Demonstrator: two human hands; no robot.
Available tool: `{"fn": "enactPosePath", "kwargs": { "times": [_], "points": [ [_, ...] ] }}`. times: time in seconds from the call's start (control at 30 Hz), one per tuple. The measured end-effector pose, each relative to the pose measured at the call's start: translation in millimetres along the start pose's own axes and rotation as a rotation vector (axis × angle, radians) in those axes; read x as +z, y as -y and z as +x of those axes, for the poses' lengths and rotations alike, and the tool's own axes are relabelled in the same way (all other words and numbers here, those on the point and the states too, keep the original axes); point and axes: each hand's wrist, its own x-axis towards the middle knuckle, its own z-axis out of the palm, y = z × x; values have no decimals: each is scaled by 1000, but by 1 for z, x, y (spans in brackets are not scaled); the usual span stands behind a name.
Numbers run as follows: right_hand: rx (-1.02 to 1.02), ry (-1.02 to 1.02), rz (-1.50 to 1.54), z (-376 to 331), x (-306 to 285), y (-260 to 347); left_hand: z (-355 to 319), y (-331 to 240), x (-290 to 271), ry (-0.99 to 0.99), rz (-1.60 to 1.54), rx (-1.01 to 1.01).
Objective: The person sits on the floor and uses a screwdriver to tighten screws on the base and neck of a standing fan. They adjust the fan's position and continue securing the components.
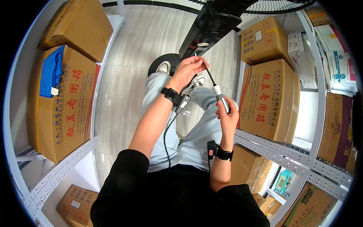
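My right hand (228, 115) is wrapped round the grey-and-white handle of a screwdriver (223, 101). Its dark shaft slants up and left toward the fingertips of my left hand (188, 72). Those fingers are curled together near the shaft's tip, just below the lower end of a black fan's post (206, 32). What they pinch, if anything, is too small to make out. A pale oval mark shows on the post's lower end, above my left fingers. Part of the fan's round black base (166, 59) shows behind my shoes.
Metal shelves with cardboard boxes flank me: a large box (64, 109) with a blue cloth (52, 72) on the left, another large box (266, 100) on the right. The fan's wire guard (280, 6) reaches in at the top. Black straps with cabled devices circle both wrists.
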Motion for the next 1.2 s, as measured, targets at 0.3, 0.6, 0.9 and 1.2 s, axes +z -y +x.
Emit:
{"fn": "enactPosePath", "kwargs": {
  "times": [0.3,0.6,0.9,1.2],
  "points": [
    [-4,-8,-49,3,-7,4,0,-4,1,56,83,1],
    [-74,16,-113,9,-20,-4,1,-13,-3,105,345,-53],
    [-166,51,-6,2,12,6,0,-15,18,49,-110,105],
    [-235,-53,-10,-4,13,46,-3,-42,61,-16,-126,281]
  ]
}}
